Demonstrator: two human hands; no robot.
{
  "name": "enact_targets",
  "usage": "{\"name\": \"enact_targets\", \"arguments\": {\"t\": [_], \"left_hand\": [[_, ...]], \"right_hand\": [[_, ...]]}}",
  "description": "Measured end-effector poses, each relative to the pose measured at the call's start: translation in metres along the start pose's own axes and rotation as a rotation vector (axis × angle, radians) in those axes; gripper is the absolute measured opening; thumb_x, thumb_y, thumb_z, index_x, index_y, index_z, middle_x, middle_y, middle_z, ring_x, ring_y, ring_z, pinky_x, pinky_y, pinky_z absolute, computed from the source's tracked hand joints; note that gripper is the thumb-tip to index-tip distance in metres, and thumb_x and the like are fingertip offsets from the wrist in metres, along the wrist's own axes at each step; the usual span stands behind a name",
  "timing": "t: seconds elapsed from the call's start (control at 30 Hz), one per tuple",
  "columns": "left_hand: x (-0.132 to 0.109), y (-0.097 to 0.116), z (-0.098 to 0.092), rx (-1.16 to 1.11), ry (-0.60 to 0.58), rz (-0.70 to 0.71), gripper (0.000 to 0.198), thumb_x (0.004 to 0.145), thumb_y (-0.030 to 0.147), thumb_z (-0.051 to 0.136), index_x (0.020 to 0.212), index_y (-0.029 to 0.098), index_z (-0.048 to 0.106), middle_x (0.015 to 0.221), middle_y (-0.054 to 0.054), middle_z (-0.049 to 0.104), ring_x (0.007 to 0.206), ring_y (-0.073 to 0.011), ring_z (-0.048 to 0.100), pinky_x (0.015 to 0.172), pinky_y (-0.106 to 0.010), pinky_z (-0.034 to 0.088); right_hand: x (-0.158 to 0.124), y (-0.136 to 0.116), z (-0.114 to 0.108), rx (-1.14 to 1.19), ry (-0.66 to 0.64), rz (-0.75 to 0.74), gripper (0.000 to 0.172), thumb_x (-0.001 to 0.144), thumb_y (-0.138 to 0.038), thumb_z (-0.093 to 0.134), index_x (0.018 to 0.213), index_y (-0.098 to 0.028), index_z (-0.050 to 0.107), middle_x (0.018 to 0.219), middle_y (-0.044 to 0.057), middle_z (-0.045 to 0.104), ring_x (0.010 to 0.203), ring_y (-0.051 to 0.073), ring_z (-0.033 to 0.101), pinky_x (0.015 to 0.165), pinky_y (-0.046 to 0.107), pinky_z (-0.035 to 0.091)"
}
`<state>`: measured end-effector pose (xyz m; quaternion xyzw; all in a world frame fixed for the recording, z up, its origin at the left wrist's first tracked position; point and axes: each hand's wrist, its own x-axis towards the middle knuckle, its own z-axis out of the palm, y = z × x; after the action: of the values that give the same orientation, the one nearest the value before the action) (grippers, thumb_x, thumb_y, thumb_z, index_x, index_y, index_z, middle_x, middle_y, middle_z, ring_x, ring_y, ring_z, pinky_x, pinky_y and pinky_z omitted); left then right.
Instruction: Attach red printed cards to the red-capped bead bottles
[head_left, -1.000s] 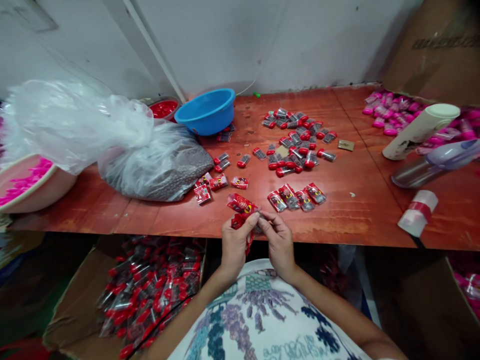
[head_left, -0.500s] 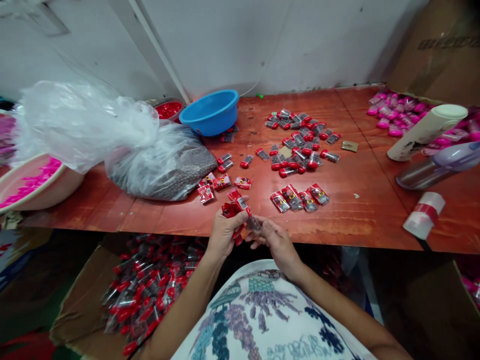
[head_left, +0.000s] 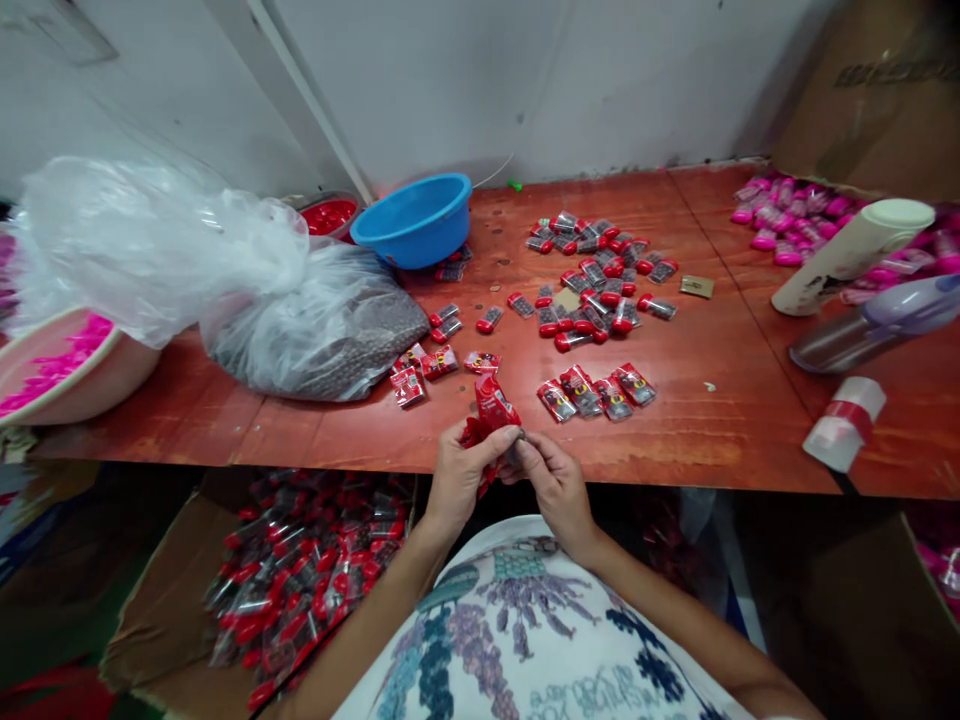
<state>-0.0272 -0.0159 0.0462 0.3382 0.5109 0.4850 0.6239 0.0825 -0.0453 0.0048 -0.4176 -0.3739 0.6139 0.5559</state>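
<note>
Over the table's front edge, my left hand [head_left: 459, 478] is closed around red printed plastic packets [head_left: 495, 402], which stick up and fold over its fingers. My right hand [head_left: 556, 490] meets it, thumb and fingers pinching the lower end of one packet; that end is mostly hidden by my fingertips. Just beyond my hands lie several small red packets [head_left: 409, 388] on the left. To the right, a short row of filled red-topped packets [head_left: 577, 390] rests flat on the table. Farther back is a loose pile of small clear containers with red caps [head_left: 596, 305].
A blue basin [head_left: 412, 225] and a knotted clear bag of dark pieces [head_left: 322, 325] stand at left, beside a pale bowl [head_left: 97, 370] of pink pieces. Below is a carton [head_left: 161, 590] of red-capped containers. Two bottles [head_left: 847, 255] [head_left: 862, 330] lean at right.
My hands have come closer together, and my right fingers now pinch nearer to the left thumb. The red packet in my left hand stands up more. The camera view has shifted slightly.
</note>
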Motion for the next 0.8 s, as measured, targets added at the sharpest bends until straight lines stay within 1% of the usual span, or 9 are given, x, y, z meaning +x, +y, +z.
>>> {"name": "enact_targets", "arguments": {"t": [0.1,0.2,0.27,0.37,0.47,0.53,0.6,0.67,0.8], "left_hand": [[-0.003,-0.006,0.004,-0.032,0.046,0.040,0.020,0.067,0.025,0.077,0.067,0.011,0.063,0.058,0.003,0.056,0.049,-0.0054,0.046,0.047,-0.017,0.040],[-0.003,-0.014,0.008,-0.113,0.081,0.059,0.020,0.068,0.028,0.076,0.070,0.012,0.064,0.060,0.003,0.057,0.049,-0.0062,0.047,0.047,-0.018,0.042],[-0.003,-0.016,0.011,-0.143,0.097,0.068,0.021,0.069,0.031,0.075,0.074,0.012,0.066,0.057,0.004,0.055,0.047,-0.0059,0.046,0.045,-0.018,0.041],[-0.002,-0.017,0.015,-0.175,0.160,0.106,0.024,0.068,0.031,0.076,0.082,0.014,0.068,0.051,0.007,0.051,0.042,-0.0042,0.042,0.041,-0.016,0.039],[-0.003,-0.017,0.019,-0.192,0.215,0.141,0.022,0.064,0.029,0.079,0.078,0.014,0.068,0.057,0.004,0.058,0.045,-0.0058,0.048,0.045,-0.018,0.043],[-0.004,-0.019,0.021,-0.178,0.261,0.159,0.020,0.062,0.026,0.080,0.073,0.014,0.068,0.059,0.003,0.061,0.048,-0.0068,0.051,0.049,-0.019,0.046],[-0.006,-0.023,0.023,-0.154,0.308,0.163,0.020,0.062,0.027,0.080,0.072,0.014,0.068,0.056,0.004,0.058,0.046,-0.0058,0.048,0.047,-0.018,0.044],[-0.007,-0.028,0.024,-0.138,0.331,0.144,0.021,0.062,0.029,0.080,0.073,0.014,0.068,0.051,0.006,0.053,0.041,-0.0047,0.042,0.042,-0.018,0.039],[-0.008,-0.036,0.025,-0.151,0.313,0.112,0.023,0.065,0.033,0.078,0.074,0.015,0.067,0.050,0.007,0.051,0.040,-0.0057,0.041,0.040,-0.019,0.037]], "right_hand": [[0.000,-0.001,-0.001,-0.047,0.034,-0.034,0.023,0.090,-0.038,0.052,0.101,-0.022,0.065,0.079,0.000,0.067,0.062,0.013,0.063,0.057,0.024,0.053],[0.003,-0.002,0.000,-0.015,0.046,0.004,0.025,0.091,-0.040,0.051,0.100,-0.021,0.064,0.075,-0.001,0.067,0.060,0.013,0.062,0.054,0.024,0.051],[0.005,-0.002,0.002,0.011,0.057,0.029,0.027,0.090,-0.042,0.050,0.098,-0.020,0.064,0.073,-0.001,0.066,0.061,0.013,0.062,0.054,0.024,0.051],[0.007,0.000,0.002,0.032,0.083,0.047,0.030,0.090,-0.045,0.049,0.096,-0.020,0.063,0.072,0.000,0.066,0.063,0.014,0.061,0.054,0.024,0.050],[0.007,0.002,0.002,0.024,0.092,0.050,0.031,0.089,-0.047,0.049,0.097,-0.020,0.063,0.076,0.000,0.066,0.064,0.014,0.060,0.056,0.025,0.049],[0.007,0.002,0.002,0.004,0.129,0.029,0.030,0.088,-0.047,0.051,0.096,-0.020,0.063,0.080,0.001,0.066,0.067,0.014,0.060,0.059,0.025,0.049],[0.005,0.002,0.004,0.005,0.174,0.015,0.028,0.089,-0.045,0.051,0.095,-0.021,0.063,0.080,0.001,0.065,0.069,0.014,0.059,0.060,0.025,0.048],[0.004,0.003,0.006,0.040,0.195,0.031,0.027,0.090,-0.046,0.049,0.093,-0.022,0.061,0.076,0.000,0.063,0.067,0.015,0.059,0.056,0.025,0.047],[0.001,0.006,0.012,0.119,0.214,0.072,0.030,0.089,-0.049,0.048,0.090,-0.022,0.059,0.071,0.000,0.061,0.068,0.016,0.059,0.053,0.025,0.046]]}}
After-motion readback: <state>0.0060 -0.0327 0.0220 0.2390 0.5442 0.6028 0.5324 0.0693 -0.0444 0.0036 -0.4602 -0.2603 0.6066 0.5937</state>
